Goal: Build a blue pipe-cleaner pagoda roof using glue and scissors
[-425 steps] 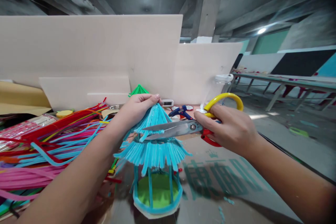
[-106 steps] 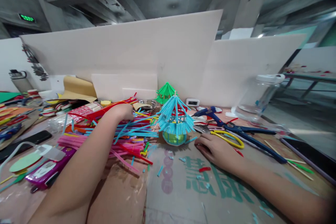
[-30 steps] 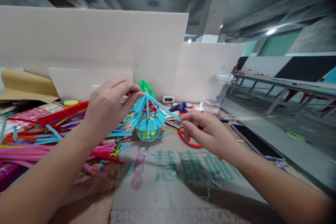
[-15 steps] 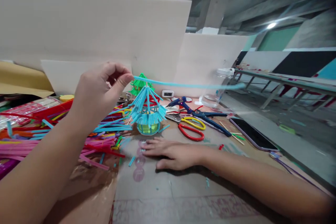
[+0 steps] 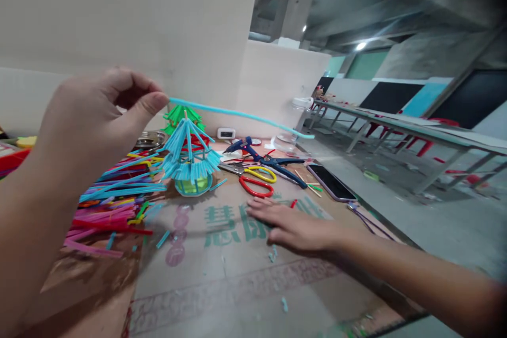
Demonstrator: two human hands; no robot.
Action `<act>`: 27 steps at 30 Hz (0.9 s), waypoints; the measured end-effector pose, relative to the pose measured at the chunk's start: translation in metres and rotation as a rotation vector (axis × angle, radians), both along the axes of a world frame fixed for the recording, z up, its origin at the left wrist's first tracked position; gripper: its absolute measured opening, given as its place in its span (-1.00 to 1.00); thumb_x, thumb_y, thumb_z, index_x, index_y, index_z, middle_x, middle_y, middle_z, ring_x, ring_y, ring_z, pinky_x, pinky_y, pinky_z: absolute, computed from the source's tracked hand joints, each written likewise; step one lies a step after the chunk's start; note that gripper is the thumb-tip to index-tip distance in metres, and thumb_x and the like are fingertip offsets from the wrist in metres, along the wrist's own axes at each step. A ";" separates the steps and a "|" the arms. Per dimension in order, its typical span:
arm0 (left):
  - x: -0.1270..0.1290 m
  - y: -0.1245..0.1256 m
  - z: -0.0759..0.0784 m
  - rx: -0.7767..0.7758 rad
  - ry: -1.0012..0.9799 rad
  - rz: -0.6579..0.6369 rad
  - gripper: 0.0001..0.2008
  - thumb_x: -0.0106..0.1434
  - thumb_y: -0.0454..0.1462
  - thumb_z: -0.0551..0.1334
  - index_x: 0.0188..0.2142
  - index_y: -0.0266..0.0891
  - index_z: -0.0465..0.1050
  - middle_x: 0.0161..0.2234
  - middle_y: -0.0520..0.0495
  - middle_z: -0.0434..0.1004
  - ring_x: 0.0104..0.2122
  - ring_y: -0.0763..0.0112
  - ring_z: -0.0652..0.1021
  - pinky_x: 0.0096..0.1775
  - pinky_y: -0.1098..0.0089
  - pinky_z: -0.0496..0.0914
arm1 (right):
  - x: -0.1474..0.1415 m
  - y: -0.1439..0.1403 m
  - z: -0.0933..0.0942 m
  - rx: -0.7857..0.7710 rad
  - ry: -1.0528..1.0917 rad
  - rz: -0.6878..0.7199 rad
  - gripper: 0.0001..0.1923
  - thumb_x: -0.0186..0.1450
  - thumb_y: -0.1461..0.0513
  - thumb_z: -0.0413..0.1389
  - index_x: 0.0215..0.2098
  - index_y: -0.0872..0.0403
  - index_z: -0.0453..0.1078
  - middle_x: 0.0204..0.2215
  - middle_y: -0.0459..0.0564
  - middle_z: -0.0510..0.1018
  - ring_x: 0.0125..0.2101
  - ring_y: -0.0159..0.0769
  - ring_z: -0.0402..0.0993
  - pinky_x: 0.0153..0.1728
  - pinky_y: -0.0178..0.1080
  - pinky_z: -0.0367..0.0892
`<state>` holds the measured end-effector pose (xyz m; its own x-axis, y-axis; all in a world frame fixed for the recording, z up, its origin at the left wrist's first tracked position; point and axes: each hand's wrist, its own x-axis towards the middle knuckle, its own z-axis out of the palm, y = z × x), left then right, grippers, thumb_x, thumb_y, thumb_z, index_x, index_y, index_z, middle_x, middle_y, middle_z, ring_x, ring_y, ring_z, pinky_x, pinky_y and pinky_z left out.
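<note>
Underneath, a cardboard sheet (image 5: 237, 274) with green printing, covering the table beneath both hands. Left of the flat right hand, a sprawling heap of coloured pipe cleaners (image 5: 119, 195). Just beyond the right hand (image 5: 293, 227), resting palm down with fingers spread and gripping nothing, scissors (image 5: 257, 179) with one red and one yellow handle, then a blue glue gun (image 5: 253, 150) and a phone (image 5: 330, 182) near the table edge. Below and right of the raised left hand (image 5: 95, 121), a small blue pipe-cleaner pavilion (image 5: 189, 161), upright, with a green one (image 5: 180, 115) behind it. Pinched between left thumb and forefinger, a light blue pipe cleaner (image 5: 241, 114), held by one end only and reaching out level to the right, free tip sagging a little. Likely trouble: with so long an unsupported length, easily swung into the pavilion's spire, tipping the light model or bending its fringe. Also possible: slipping from so slight a pinch and dropping among the loose stems. Scissor blades close to the resting fingers, too.
</note>
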<state>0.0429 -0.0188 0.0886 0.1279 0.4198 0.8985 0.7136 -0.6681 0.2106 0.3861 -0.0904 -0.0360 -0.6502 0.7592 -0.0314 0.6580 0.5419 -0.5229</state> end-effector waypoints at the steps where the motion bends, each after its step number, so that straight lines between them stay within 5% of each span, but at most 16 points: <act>1: 0.006 -0.002 0.004 0.003 -0.009 -0.020 -0.76 0.26 -0.12 0.20 -0.24 -0.21 0.56 -0.51 0.15 0.43 -0.55 0.64 0.36 -0.45 0.58 0.18 | -0.005 -0.001 -0.007 0.056 -0.060 0.012 -0.33 0.39 -0.03 -0.04 0.38 0.01 -0.01 0.39 0.08 -0.04 0.37 -0.14 -0.19 0.34 0.03 -0.21; 6: 0.039 -0.013 0.031 0.021 -0.069 -0.256 -0.81 0.23 -0.17 0.25 -0.26 -0.24 0.54 -0.48 0.09 0.47 -0.51 0.61 0.42 -0.46 0.57 0.20 | -0.033 0.024 -0.021 0.142 -0.162 -0.049 -0.34 0.43 -0.02 -0.15 0.39 0.09 -0.03 0.39 0.09 -0.08 0.38 -0.17 -0.24 0.35 -0.01 -0.25; 12: 0.067 -0.018 0.057 0.038 -0.049 -0.367 -0.81 0.26 -0.21 0.22 -0.28 -0.29 0.53 -0.45 0.08 0.46 -0.48 0.60 0.46 -0.39 0.54 0.23 | -0.052 0.030 -0.010 0.082 -0.050 -0.013 -0.31 0.42 -0.01 -0.12 0.37 0.21 0.01 0.37 0.19 -0.02 0.37 -0.17 -0.18 0.34 -0.04 -0.23; 15: 0.074 -0.011 0.053 0.016 -0.082 -0.399 -0.83 0.26 -0.21 0.22 -0.29 -0.28 0.52 -0.44 0.09 0.46 -0.45 0.58 0.48 -0.37 0.53 0.25 | -0.055 0.014 0.005 -0.215 0.171 0.209 -0.33 0.39 -0.09 -0.12 0.29 0.16 0.20 0.32 0.16 0.16 0.35 -0.21 -0.06 0.32 -0.10 -0.16; 17: 0.075 -0.004 0.046 -0.018 -0.113 -0.416 -0.84 0.26 -0.22 0.22 -0.31 -0.27 0.52 -0.46 0.10 0.45 -0.47 0.60 0.47 -0.39 0.54 0.25 | -0.052 0.008 0.016 -0.513 0.234 0.369 -0.28 0.38 -0.17 -0.23 0.09 0.17 0.44 0.14 0.18 0.44 0.25 -0.16 0.21 0.24 -0.11 0.09; 19: 0.075 0.003 0.038 -0.061 -0.114 -0.423 -0.86 0.25 -0.23 0.23 -0.32 -0.25 0.52 -0.48 0.11 0.44 -0.50 0.62 0.45 -0.42 0.56 0.24 | -0.047 0.012 0.024 -0.623 0.326 0.341 -0.18 0.39 -0.18 -0.36 -0.01 0.20 0.50 -0.02 0.20 0.57 0.11 -0.13 0.42 0.13 -0.10 0.26; 20: 0.074 0.006 0.035 -0.073 -0.108 -0.421 -0.86 0.25 -0.23 0.23 -0.32 -0.25 0.53 -0.49 0.12 0.45 -0.51 0.63 0.44 -0.43 0.56 0.23 | -0.045 0.018 0.025 -0.603 0.350 0.290 -0.24 0.40 -0.16 -0.32 0.07 0.18 0.43 0.03 0.19 0.54 0.09 -0.16 0.43 0.12 -0.11 0.27; 23: 0.072 0.011 0.030 -0.077 -0.091 -0.398 -0.84 0.25 -0.21 0.23 -0.32 -0.25 0.53 -0.48 0.10 0.47 -0.51 0.62 0.44 -0.43 0.55 0.23 | -0.048 0.045 0.019 -0.204 0.223 0.040 -0.43 0.42 -0.01 -0.11 0.26 0.13 0.23 0.26 0.17 0.28 0.25 -0.21 0.21 0.26 -0.10 0.06; 25: 0.069 0.012 0.030 -0.078 -0.096 -0.396 -0.83 0.25 -0.20 0.23 -0.32 -0.26 0.53 -0.49 0.09 0.47 -0.50 0.60 0.46 -0.43 0.53 0.25 | -0.061 0.057 0.007 -0.014 0.059 0.037 -0.38 0.40 0.04 -0.03 0.32 0.19 0.12 0.35 0.22 0.05 0.35 -0.15 -0.05 0.32 -0.02 -0.13; 27: 0.067 0.013 0.031 -0.089 -0.102 -0.404 -0.82 0.25 -0.21 0.22 -0.32 -0.27 0.53 -0.49 0.08 0.47 -0.50 0.58 0.47 -0.42 0.50 0.28 | -0.078 0.055 -0.003 0.017 0.030 0.141 -0.30 0.34 0.03 0.07 0.31 0.24 0.13 0.36 0.27 -0.01 0.37 -0.06 -0.17 0.33 0.04 -0.25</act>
